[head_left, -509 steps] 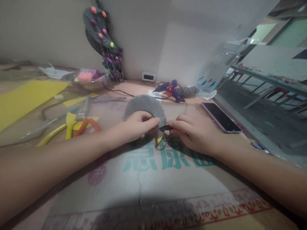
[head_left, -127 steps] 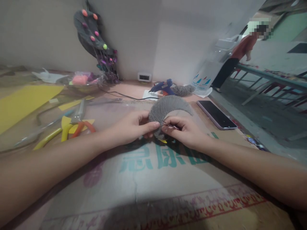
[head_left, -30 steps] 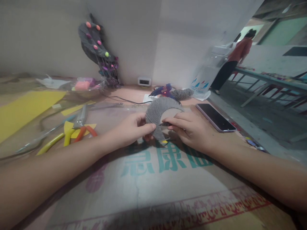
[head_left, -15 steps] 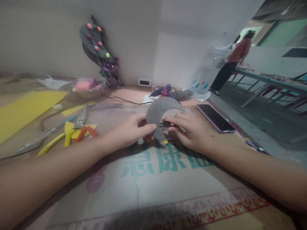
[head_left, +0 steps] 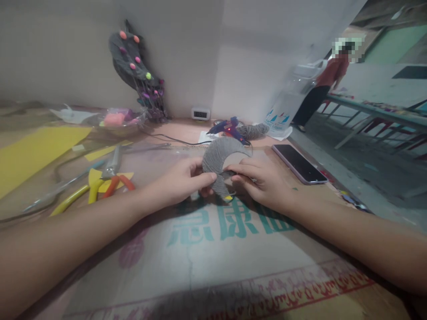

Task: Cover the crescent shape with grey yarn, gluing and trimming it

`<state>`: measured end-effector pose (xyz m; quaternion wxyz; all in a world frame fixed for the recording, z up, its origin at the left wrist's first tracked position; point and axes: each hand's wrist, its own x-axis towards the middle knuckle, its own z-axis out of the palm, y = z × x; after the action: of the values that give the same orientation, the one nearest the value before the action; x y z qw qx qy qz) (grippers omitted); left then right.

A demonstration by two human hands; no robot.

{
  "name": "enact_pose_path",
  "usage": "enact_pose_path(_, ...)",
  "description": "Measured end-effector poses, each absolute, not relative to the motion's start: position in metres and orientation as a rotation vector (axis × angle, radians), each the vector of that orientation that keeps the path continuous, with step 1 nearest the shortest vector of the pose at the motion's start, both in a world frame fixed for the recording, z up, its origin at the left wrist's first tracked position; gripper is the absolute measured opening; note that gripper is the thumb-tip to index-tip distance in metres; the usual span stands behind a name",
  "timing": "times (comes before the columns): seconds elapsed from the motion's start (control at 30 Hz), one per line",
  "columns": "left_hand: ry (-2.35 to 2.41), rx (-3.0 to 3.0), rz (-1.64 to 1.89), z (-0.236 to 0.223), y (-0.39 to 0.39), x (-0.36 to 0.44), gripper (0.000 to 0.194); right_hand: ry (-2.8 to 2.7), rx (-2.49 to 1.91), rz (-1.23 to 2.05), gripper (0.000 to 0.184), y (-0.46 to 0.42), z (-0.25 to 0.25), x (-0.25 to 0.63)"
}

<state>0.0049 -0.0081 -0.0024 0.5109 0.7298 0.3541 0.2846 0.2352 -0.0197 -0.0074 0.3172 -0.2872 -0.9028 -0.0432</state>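
Head view: left hand (head_left: pixel 190 178) clamps the grey yarn-wrapped crescent (head_left: pixel 215 155) thumb-on-top, mid-picture above the printed brown cardboard sheet (head_left: pixel 160 266). Right hand (head_left: pixel 256 175) nearly closed, thumb and index pinching a small dark item (head_left: pixel 230 173) at the crescent's inner edge; item detail unclear. Tabletop (head_left: pixel 180 126) edge runs just right of the purple-edged black phone (head_left: pixel 300 163). Blue glue gun (head_left: pixel 230 128) sits right behind the crescent; orange-handled silver pliers (head_left: pixel 113 163) beyond left forearm.
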Motion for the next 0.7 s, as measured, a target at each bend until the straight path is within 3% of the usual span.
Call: enact_pose_path(0.7,0.865,1.743,0.718,-0.0016,-0.0083,0.0052,0.015,-2.386,-0.758,-0.154,0.024,-0.0224,-0.0063,0.2360)
